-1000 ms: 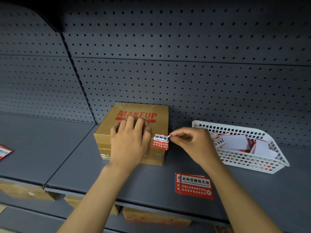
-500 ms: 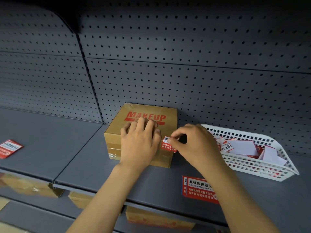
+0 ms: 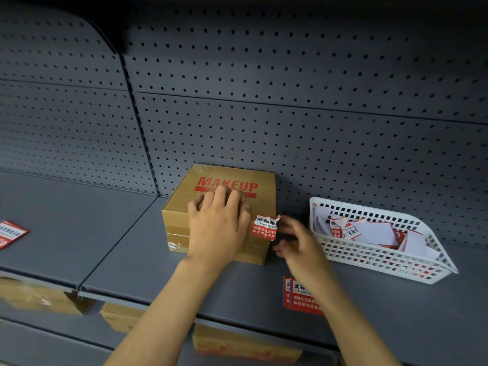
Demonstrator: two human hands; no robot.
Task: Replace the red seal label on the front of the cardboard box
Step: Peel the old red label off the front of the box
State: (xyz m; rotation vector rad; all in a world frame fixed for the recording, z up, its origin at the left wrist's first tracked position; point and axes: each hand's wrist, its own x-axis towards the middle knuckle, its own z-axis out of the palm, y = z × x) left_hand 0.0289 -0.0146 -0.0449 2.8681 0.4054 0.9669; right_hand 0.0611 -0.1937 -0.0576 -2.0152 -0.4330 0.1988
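Note:
A brown cardboard box printed MAKEUP stands on the grey shelf against the pegboard. My left hand lies over its top and front edge, fingers spread on the lid, holding it down. The red seal label with white text sits on the box's front near the right corner; its upper right corner is curled and torn-looking. My right hand is blurred just right of the label, index fingertip at that curled corner, thumb lower. Whether it pinches the label is unclear.
A white plastic basket with red labels and white backing papers stands to the right. Fresh red label sheets lie near the shelf's front edge under my right forearm. Another red label lies far left. More cardboard boxes sit below.
My right hand has dropped slightly and its fingers have spread from the tight pinch on the label's corner; more of the label shows now. The left hand stays on the box.

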